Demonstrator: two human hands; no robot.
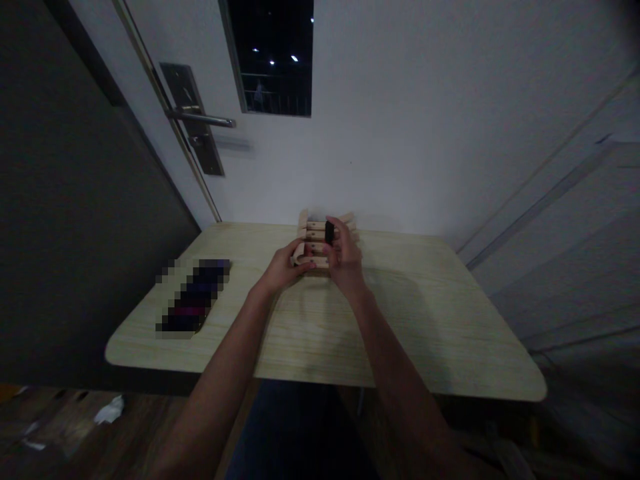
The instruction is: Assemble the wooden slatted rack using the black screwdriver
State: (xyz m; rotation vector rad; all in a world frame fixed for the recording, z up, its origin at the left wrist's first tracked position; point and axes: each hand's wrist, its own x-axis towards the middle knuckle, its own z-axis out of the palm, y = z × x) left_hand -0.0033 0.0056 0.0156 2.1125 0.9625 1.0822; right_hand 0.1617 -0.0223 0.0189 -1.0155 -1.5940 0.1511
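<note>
Grips the pale wooden rack [316, 235] at its near left corner with the left hand [283, 270], thumb along the front, fingers clamped round the curved end piece. And with the right hand [347, 263], pinches a small black block [329, 232] between thumb and fingertips, right there over the slats! Touching the wood or just clear of it? Impossible to say from this angle. Keeps the rack towards the far edge of the desk [450, 327], around the middle, near the white door [400, 133]. Over to the left, on the same desk: a dark, pixelated item [197, 293], well apart from both hands. Higher up, on the door: a metal handle [207, 120] and a dark window pane [277, 60] with specks of light. Down below: a crumpled white scrap [110, 410].
</note>
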